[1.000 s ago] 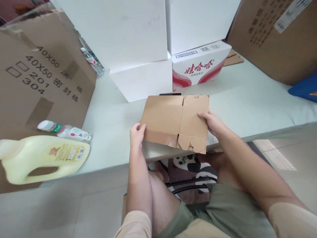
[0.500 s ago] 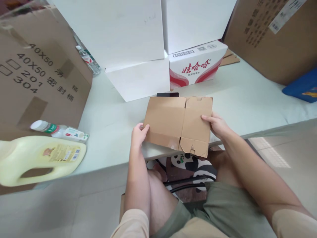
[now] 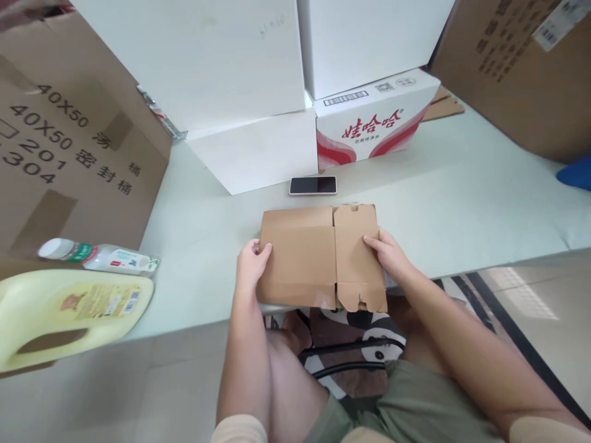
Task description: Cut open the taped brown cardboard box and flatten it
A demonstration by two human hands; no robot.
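A flattened brown cardboard box [image 3: 298, 255] is held level at the table's front edge, its creased flap side to the right. My left hand [image 3: 253, 264] grips its left edge, thumb on top and fingers mostly hidden underneath. At the right edge, my right hand [image 3: 388, 251] pinches the flap part with the thumb on top; the other fingers are out of sight below. Just beyond the cardboard lies a phone [image 3: 313, 186], its dark screen facing up.
White boxes [image 3: 258, 151] and a red-and-white carton [image 3: 373, 126] stand along the back. Left are a large brown carton [image 3: 83, 141], a plastic bottle [image 3: 99, 255] and a pale yellow jug [image 3: 106, 307]. Another large carton [image 3: 503, 80] and a blue object [image 3: 577, 174] stand right.
The cardboard, held in both hands, has come down and nearer to me and turned a little to lie straighter. The phone, partly covered before, now shows whole. The view has shifted slightly.
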